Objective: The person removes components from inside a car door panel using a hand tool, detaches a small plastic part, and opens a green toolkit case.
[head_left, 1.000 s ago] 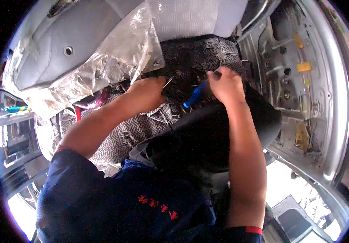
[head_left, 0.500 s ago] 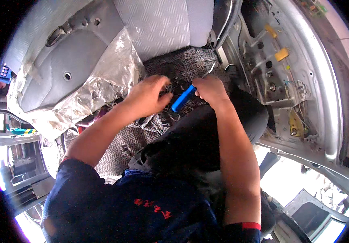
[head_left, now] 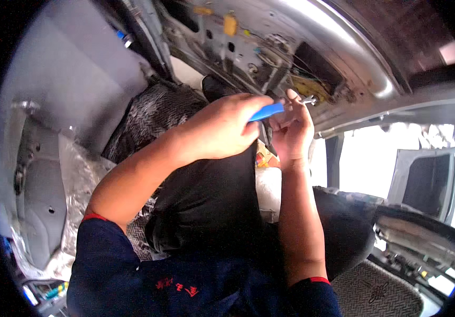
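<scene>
A hand tool with a blue handle (head_left: 267,112) and a thin metal shaft is held between both hands, in front of the bare door frame. My left hand (head_left: 222,127) is closed round the handle's near end. The fingers of my right hand (head_left: 295,132) are bent about the metal part, hiding most of it. Past them pokes a small forked metal tip (head_left: 309,100). Whether a smaller piece is also pinched there cannot be made out. Behind the tip is the silver inner door panel (head_left: 254,53), with holes, wires and yellow parts.
My dark trouser leg (head_left: 206,195) lies under the hands. Patterned floor covering (head_left: 143,116) shows beyond the knee. To the left, crumpled clear plastic film (head_left: 82,169) hangs by a grey trim panel (head_left: 42,206). A grey seat (head_left: 84,63) stands at upper left.
My view has turned right toward the door. The tool has come up from near the floor. My left hand, empty before, now grips the blue handle; my right hand has shifted to the metal end.
</scene>
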Available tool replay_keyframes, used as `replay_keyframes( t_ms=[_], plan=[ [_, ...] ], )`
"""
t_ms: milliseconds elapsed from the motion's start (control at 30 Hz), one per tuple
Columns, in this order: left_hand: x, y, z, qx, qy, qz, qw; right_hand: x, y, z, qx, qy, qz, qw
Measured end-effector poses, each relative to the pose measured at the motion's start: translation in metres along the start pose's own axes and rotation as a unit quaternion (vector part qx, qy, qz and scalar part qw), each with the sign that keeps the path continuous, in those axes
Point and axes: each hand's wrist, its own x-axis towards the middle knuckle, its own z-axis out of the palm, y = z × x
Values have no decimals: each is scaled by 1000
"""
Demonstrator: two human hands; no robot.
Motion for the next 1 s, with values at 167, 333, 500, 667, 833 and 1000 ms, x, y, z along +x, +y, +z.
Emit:
replay_keyframes(
  t_ms=[167, 333, 500, 667, 833, 1000],
  plan=[
    [28, 16, 59, -21, -23, 46, 998, 9, -22, -30, 21, 52, -90, 994],
    [27, 13, 81, -4, 21, 17, 1000, 17, -15, -39, 26, 128, -129, 983],
    [26, 15, 78, -28, -11, -12, 999, 24, -11, -50, -48, 115, -192, 973],
    [34, 15, 76, -32, 20, 14, 999, 24, -15, -46, -90, 118, -186, 971],
    [42, 14, 71, -75, 22, -11, 997, 22, -25, -31, -1, 149, -164, 975],
    [46, 10, 64, -29, 22, -4, 999, 18, -34, -25, -68, 181, -126, 973]
  ],
)
